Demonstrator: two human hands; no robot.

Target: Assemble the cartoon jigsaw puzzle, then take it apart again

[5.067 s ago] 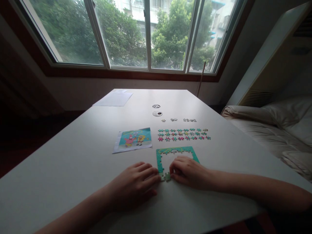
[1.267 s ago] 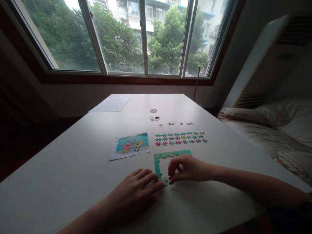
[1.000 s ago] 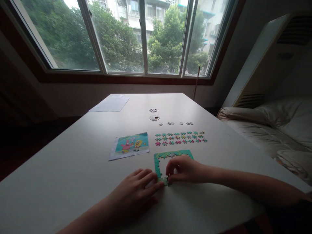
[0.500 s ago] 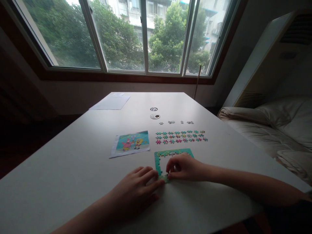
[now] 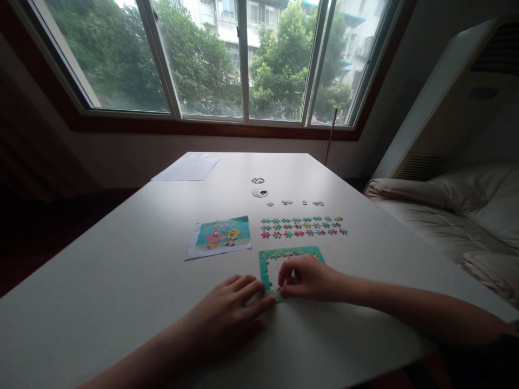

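Near the middle of the near half of the table [image 5: 121, 281], the puzzle [image 5: 290, 252] is laid flat. A jointed border is shown along its far and left sides; the right side is largely covered by the right hand [image 5: 306, 278]. At its near left corner the border is touched by the left hand [image 5: 231, 303], whose fingers are loosely spread and slightly bent, with nothing seen gripped. The right thumb and forefinger are held close together over the near strip; whether a piece is pinched between them is not shown.

Handling, as judged: the puzzle is expected to be light, thin and fairly stiff within each piece, but weak at the joints. Lifting by one side is to be avoided, as the border may be parted. Pressure is best applied from above, close to a joint. Single pieces [image 5: 299, 234] are best gripped by opposite edges, clear of the tabs. Sliding on the smooth surface is possible unless one side is braced.

Clearances: beyond the puzzle's far side, three rows of pieces are set out, backed by pale pieces [image 5: 287, 202] and two discs [image 5: 255, 192]. Movement leftward and away is limited by the picture [image 5: 224, 235]; wider room is offered between it and the table's left edge. At the far left corner, paper [image 5: 184, 169] is placed.
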